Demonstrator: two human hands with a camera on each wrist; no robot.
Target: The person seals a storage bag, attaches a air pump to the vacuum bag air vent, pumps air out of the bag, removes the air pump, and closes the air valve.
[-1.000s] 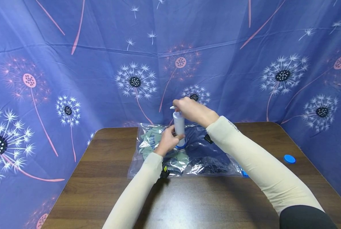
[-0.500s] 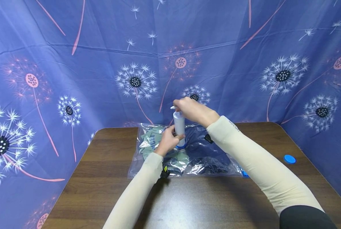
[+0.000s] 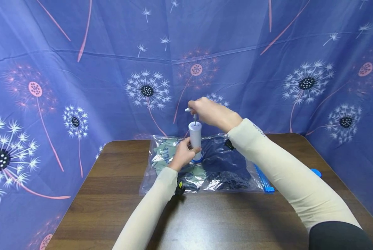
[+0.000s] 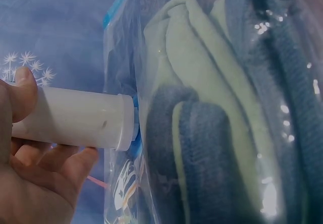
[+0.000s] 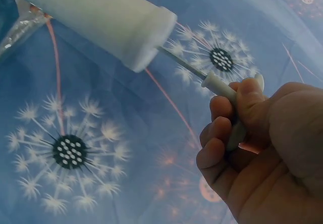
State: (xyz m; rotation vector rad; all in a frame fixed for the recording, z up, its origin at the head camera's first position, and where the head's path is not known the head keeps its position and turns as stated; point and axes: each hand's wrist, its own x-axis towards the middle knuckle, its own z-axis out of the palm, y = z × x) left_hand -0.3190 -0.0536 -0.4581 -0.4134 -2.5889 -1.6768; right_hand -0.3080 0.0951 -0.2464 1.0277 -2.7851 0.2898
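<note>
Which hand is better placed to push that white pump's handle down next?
Probably the right hand: its fingers curl round the handle, with bare rod showing below. The left hand grips the pump barrel lower down, so it seems better suited to steadying.

Pump (image 3: 195, 133) white, blue at base (image 3: 197, 160). In clear bag (image 3: 147, 181): pale-green cloth (image 3: 159, 160), blue lettering (image 3: 166, 154), at pump's eight o'clock; navy cloth (image 3: 222, 158) at four. Sleeves (image 3: 274, 166) cream. Desk (image 3: 123, 173) brown, wood-grained. Backdrop (image 3: 111, 21) blue, white and pink dandelions (image 3: 147, 91).
</note>
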